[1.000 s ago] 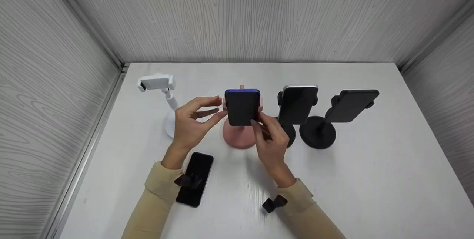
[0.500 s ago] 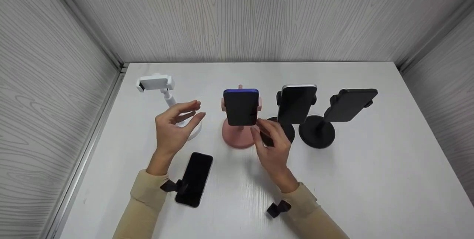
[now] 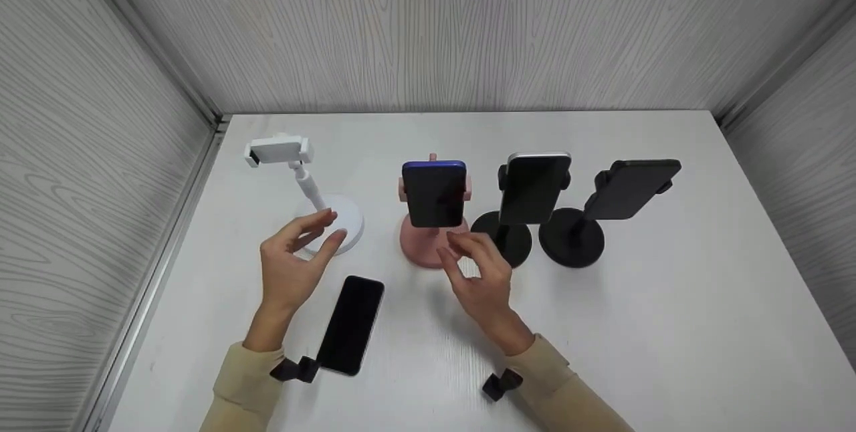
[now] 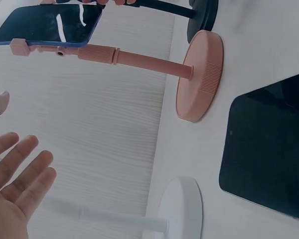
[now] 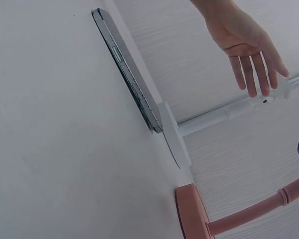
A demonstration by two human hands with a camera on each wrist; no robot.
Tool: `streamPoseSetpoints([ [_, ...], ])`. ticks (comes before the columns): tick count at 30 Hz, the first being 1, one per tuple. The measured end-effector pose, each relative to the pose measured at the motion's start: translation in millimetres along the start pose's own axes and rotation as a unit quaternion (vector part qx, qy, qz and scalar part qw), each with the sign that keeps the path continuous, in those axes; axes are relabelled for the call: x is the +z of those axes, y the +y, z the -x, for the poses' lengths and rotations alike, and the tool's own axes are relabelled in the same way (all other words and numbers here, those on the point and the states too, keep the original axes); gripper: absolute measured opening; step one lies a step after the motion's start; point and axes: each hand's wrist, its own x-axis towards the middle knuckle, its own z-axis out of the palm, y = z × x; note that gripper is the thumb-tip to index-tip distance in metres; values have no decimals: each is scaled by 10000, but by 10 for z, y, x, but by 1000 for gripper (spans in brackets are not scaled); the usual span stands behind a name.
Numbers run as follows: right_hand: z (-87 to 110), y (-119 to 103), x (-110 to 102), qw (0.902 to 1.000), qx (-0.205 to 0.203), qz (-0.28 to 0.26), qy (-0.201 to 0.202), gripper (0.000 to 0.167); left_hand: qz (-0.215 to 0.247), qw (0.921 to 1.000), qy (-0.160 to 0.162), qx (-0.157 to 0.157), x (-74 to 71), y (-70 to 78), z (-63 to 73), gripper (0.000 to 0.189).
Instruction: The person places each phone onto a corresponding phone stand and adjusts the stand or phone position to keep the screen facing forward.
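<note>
My left hand (image 3: 291, 265) hovers with relaxed, parted fingers in front of the white phone stand (image 3: 304, 181), overlapping its round base. That stand's clamp holds nothing. Below and right of this hand, a black smartphone (image 3: 352, 325) lies flat on the table. A blue-edged smartphone (image 3: 436, 194) sits upright in the clamp of the pink phone stand (image 3: 428, 245). My right hand (image 3: 483, 278) is just below that phone, thumb and fingers loosely bent with a gap between them, holding nothing. In the left wrist view, the left hand's fingers (image 4: 25, 172) are spread beside the white stand.
Right of the pink stand, a silver-edged phone (image 3: 536, 188) rests in a black stand (image 3: 511, 238). Farther right a dark phone (image 3: 632, 189) sits tilted in another black stand (image 3: 574, 238). Wood-grain panels (image 3: 435, 31) rise behind and at both sides of the white table (image 3: 689, 298).
My left hand has left the blue-edged phone's side, moving left and toward me to the white stand. My right hand has let go of that phone's lower edge and dropped slightly below it.
</note>
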Motion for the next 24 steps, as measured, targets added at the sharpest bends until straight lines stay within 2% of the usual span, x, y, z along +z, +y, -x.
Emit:
streamPoseSetpoints([
  [7,64,11,94,9986,-233,6,-468,29,-372,9982,-88,-462,-85,-48,195,39],
  [15,112,1,280,9910,-305,-265,-1278,23,-896,9906,-344,-974,-123,-88,488,52],
  [19,92,-7,391,9835,-167,-499,-1734,22,-1093,9854,-592,-1163,-131,-106,623,60],
  [24,43,-47,539,9706,279,-858,-2232,19,-1353,9742,-946,-1541,-141,-97,740,68],
])
